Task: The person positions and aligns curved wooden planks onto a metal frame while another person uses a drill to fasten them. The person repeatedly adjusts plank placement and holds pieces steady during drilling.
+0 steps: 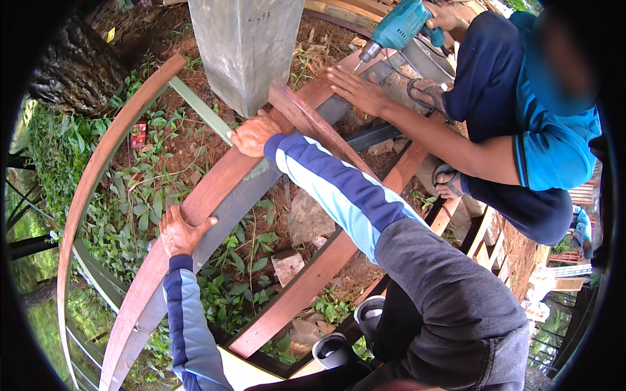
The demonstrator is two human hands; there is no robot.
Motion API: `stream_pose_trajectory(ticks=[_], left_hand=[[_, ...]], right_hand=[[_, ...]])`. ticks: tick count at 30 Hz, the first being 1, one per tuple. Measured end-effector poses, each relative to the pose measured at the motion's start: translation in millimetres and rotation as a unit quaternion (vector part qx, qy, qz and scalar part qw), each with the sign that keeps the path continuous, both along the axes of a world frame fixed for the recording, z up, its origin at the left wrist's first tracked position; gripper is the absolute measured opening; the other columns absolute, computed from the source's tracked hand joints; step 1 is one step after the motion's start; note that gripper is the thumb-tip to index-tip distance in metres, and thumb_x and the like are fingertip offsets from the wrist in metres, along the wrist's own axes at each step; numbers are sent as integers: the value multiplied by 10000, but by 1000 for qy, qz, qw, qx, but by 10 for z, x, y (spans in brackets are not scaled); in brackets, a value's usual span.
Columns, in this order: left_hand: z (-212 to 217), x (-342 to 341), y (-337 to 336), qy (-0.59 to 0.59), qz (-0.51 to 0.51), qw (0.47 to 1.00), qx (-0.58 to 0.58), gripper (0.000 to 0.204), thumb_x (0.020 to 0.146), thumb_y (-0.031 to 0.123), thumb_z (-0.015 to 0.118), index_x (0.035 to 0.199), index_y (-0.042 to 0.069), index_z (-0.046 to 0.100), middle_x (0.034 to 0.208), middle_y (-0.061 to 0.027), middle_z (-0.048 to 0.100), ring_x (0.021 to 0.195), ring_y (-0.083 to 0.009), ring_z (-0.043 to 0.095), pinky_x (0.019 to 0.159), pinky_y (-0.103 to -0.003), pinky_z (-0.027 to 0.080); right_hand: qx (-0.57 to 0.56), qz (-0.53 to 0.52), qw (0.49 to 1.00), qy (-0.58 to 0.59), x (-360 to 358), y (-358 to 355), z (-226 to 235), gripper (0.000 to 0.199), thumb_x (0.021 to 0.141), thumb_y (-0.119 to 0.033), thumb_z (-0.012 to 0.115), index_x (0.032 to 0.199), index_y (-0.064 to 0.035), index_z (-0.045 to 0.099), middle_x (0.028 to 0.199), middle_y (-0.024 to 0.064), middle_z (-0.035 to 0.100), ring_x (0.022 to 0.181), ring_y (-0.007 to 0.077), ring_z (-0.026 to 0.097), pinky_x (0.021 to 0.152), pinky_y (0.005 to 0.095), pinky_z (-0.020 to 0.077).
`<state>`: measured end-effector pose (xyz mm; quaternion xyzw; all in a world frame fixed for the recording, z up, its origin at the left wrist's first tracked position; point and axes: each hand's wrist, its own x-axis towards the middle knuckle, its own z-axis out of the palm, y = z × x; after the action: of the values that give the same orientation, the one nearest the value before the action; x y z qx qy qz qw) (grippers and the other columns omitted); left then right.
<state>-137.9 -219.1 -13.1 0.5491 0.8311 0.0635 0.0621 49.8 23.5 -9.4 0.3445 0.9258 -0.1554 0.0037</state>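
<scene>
My left hand [178, 232] lies on a long reddish wooden plank [218, 179], fingers at its far edge and thumb spread apart. Farther along, my right hand [254, 133] is closed around the same plank, beside the end of a green metal bar [199, 107]. The plank rests along a grey metal beam [238, 202]. At the plank's far right end, another person presses a flat hand [358, 90] on the wood. That person's other hand [445, 18] holds a teal power drill [399, 26], its bit at the plank.
A shorter board [319, 124] lies across near my right forearm. A concrete post [248, 52] stands ahead. A curved wooden rail [98, 159] runs on the left. Another wooden plank [293, 296] spans the frame below, with rocks [312, 218] and plants underneath.
</scene>
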Motion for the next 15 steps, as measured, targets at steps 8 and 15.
stream_pose_trajectory(ticks=[8,15], left_hand=[[10,-7,7,-14,3,1000,-7,897,507,749,736,977,14,529,943,-190,596,942,-373,576,872,-472,440],[55,16,16,-16,9,1000,-12,908,499,751,738,988,14,534,972,-189,600,959,-370,578,888,-466,438]], right_hand=[[23,-2,1000,3,10,-9,-23,559,985,-375,317,742,-44,696,779,179,664,830,333,617,890,472,383],[58,-27,996,64,40,-53,-76,461,966,-353,330,999,-31,658,1005,211,660,1000,344,603,995,500,350]])
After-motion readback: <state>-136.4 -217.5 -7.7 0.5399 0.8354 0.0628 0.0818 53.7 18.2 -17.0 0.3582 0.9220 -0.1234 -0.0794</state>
